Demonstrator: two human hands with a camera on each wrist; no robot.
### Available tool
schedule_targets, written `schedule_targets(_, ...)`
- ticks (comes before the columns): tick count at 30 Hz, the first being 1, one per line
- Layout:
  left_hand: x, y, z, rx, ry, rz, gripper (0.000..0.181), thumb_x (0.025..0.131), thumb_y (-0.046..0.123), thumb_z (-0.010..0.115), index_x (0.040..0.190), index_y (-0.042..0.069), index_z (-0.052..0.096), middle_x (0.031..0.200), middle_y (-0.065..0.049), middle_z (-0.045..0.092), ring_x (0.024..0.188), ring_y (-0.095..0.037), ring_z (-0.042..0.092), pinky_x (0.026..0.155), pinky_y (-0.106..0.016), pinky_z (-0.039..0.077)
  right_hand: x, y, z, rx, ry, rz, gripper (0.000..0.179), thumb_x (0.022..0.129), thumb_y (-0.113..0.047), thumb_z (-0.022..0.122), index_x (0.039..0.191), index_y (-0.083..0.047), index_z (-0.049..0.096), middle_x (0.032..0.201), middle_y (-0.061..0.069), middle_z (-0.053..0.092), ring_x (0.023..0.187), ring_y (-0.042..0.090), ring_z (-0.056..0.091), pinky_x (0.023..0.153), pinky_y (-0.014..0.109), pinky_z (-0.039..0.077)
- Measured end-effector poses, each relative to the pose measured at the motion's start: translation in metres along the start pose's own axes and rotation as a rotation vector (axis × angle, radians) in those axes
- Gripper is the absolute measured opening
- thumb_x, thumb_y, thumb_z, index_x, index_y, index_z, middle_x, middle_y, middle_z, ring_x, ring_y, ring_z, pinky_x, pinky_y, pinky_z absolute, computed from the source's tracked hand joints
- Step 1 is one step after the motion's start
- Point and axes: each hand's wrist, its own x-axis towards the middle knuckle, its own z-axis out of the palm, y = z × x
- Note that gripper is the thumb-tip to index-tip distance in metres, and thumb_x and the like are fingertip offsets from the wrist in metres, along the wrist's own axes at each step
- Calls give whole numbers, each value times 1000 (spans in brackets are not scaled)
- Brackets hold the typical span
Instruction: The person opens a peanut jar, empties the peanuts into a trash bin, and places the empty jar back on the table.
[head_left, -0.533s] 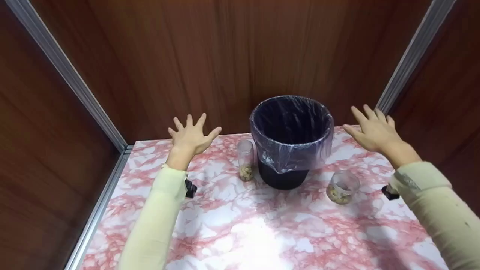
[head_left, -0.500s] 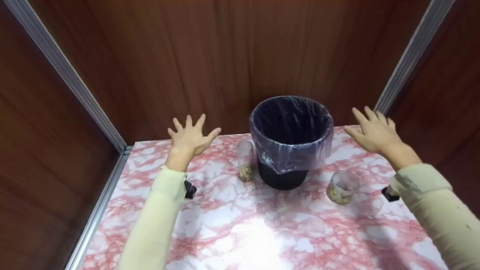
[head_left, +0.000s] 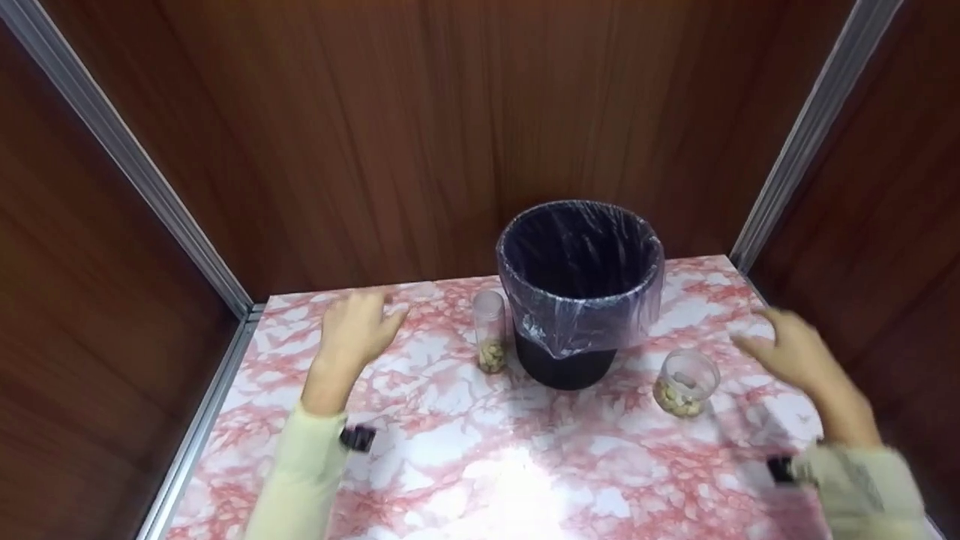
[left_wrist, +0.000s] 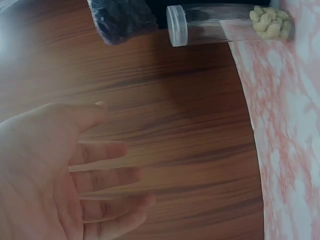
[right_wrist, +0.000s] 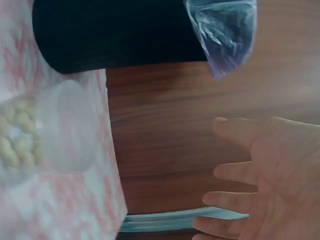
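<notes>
My left hand (head_left: 354, 328), bent and blurred in the head view, hovers left of a tall clear bottle (head_left: 490, 322). That bottle stands upright with pale nut-like pieces (left_wrist: 271, 23) at its bottom and a whitish cap end. In the left wrist view the fingers are spread loosely, palm bare. To the right, my right hand (head_left: 801, 352) is beyond a short wide clear jar (head_left: 694, 367), which also contains pale nut-like pieces (right_wrist: 19, 131). The right wrist view shows its fingers apart, holding nothing. Between the two containers stands a black bin (head_left: 566, 367) lined with a translucent purple bag (head_left: 585, 326).
The containers stand on a red-and-white marbled tabletop (head_left: 427, 457). A dark wood panel (head_left: 420, 150) rises behind it, with more panels at both sides. Grey metal rails (head_left: 795, 157) run along the corners. A bright glare lies at the near middle.
Both hands have drawn back toward the body and lowered, their fingers less stretched than before. The view has tilted slightly upward. The bin, bottle and jar keep their places on the table.
</notes>
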Motion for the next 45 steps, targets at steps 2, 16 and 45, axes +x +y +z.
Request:
schedule_targets(2, -13, -2, 2, -34, 31, 2, 34, 90, 38, 65, 103, 9, 73, 97, -13, 71, 81, -38, 66, 62, -53, 51, -15, 3, 9, 20, 6, 23, 61, 92, -27, 66, 129, 17, 45, 124, 43, 45, 113, 60, 41, 94, 69, 31)
schedule_targets(16, -80, 15, 30, -385, -34, -207, 33, 94, 40, 62, 115, 15, 70, 104, -5, 70, 81, -19, 66, 65, -40, 54, -32, -16, 77, 45, 31, 40, 81, 78, -32, 81, 134, 11, 44, 131, 44, 36, 115, 61, 38, 91, 74, 32)
schedule_targets(45, -145, 80, 167, -1022, -203, -165, 35, 93, 15, 64, 127, 7, 59, 115, -16, 63, 102, -33, 59, 83, -40, 52, -25, -73, 136, 153, 26, 272, 81, 80, -31, 76, 138, 10, 39, 124, 38, 48, 106, 52, 52, 86, 64, 44)
